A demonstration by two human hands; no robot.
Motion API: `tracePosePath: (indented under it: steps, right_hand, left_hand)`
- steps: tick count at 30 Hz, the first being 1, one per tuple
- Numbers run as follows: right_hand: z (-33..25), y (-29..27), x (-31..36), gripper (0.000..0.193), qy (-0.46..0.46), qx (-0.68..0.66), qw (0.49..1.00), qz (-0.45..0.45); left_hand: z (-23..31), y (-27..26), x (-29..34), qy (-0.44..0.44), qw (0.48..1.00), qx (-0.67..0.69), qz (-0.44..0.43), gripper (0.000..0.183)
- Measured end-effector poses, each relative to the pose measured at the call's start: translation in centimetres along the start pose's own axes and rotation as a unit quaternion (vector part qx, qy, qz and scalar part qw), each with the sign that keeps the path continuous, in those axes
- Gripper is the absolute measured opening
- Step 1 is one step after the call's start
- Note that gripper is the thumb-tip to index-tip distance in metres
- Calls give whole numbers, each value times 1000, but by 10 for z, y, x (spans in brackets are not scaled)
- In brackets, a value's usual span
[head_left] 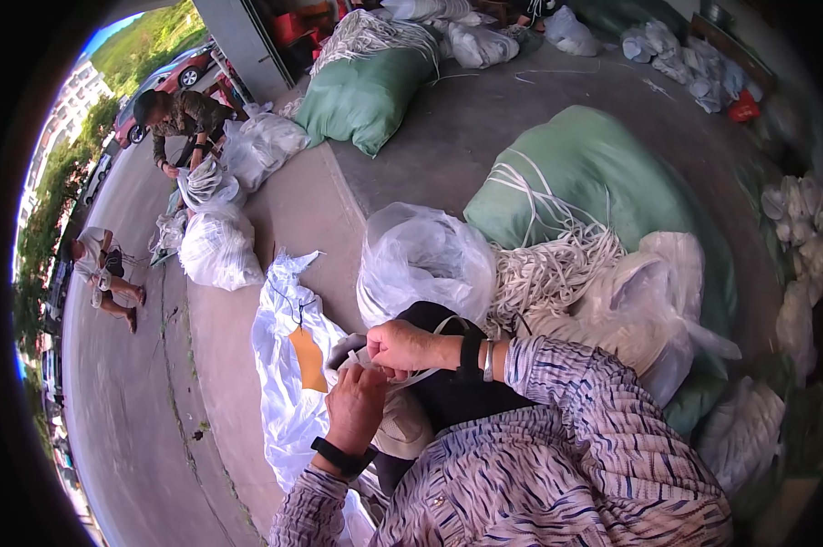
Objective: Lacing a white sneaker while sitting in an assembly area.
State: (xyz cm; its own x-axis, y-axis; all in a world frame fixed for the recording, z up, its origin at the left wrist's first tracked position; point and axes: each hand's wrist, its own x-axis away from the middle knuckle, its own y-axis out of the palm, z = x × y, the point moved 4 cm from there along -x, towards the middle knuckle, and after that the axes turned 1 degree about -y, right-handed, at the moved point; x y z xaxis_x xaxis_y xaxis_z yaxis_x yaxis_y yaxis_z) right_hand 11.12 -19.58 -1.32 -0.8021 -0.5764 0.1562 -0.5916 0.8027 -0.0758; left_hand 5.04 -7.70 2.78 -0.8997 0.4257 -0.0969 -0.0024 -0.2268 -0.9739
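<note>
Both hands are close together above my lap, fingers pinched on a thin white strap [418, 377]. My right hand [401, 348] reaches in from the right, bent at the wrist, and is closed on the strap. Just below it, my left hand [355, 406] is also closed, its fingertips near the right hand's. The exact spot where the strap passes through the fingers is partly hidden. A heap of loose white straps [557, 269] spills from a green sack [576, 173] to the right. Ahead of my hands sits an open clear plastic bag [425, 264].
A white plastic sheet or sack [282, 365] with an orange-yellow patch [308, 359] lies left of my hands. A filled clear bag [653, 301] leans at right. Two people sit at far left, near stuffed bags [218, 246]. Another green sack [361, 96] stands farther back.
</note>
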Motion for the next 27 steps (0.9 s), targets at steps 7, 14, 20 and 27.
tracePosePath:
  steps: [7,14,20,27]
  right_hand:
    - [0,5,-3,5,9,15,1000,-10]
    - [-12,17,10,13,-121,339,932,26]
    - [-22,27,6,11,-144,479,866,-10]
    - [-33,52,0,9,-125,533,836,-32]
  left_hand:
    - [50,-14,33,167,949,257,-67,10]
    - [-23,-38,11,-21,969,211,129,19]
    - [-41,-27,5,127,990,-66,-15,10]
    - [-57,5,6,40,990,10,-135,12]
